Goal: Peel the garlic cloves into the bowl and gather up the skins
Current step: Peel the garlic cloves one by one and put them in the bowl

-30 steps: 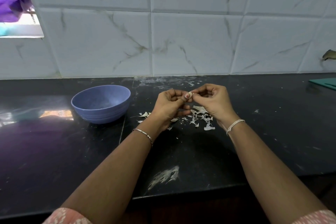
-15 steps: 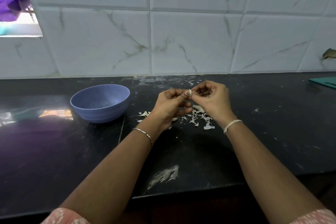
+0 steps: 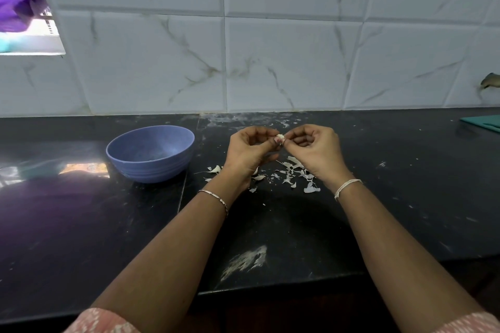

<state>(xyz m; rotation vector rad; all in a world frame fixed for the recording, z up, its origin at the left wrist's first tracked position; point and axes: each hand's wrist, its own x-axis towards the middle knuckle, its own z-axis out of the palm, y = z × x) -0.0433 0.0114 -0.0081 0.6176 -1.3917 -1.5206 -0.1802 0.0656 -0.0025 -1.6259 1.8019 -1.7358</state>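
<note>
A small pale garlic clove (image 3: 280, 138) is pinched between the fingertips of my left hand (image 3: 250, 153) and my right hand (image 3: 315, 151), held a little above the black counter (image 3: 405, 197). Both hands have their fingers curled in around it. Below the hands lie several white garlic skins (image 3: 290, 173), scattered on the counter. A blue bowl (image 3: 130, 162) stands to the left of my left hand; I see no cloves on the part of its inside that shows.
The white marble-tiled wall (image 3: 270, 62) rises right behind the counter. A teal board (image 3: 487, 121) lies at the far right edge. A whitish smear (image 3: 246, 259) marks the counter near its front edge. A window opening with purple cloth (image 3: 16, 3) is at the upper left.
Both hands have stayed together over the skins, with the fingers shifting slightly on the clove. The bowl and the skins have not moved.
</note>
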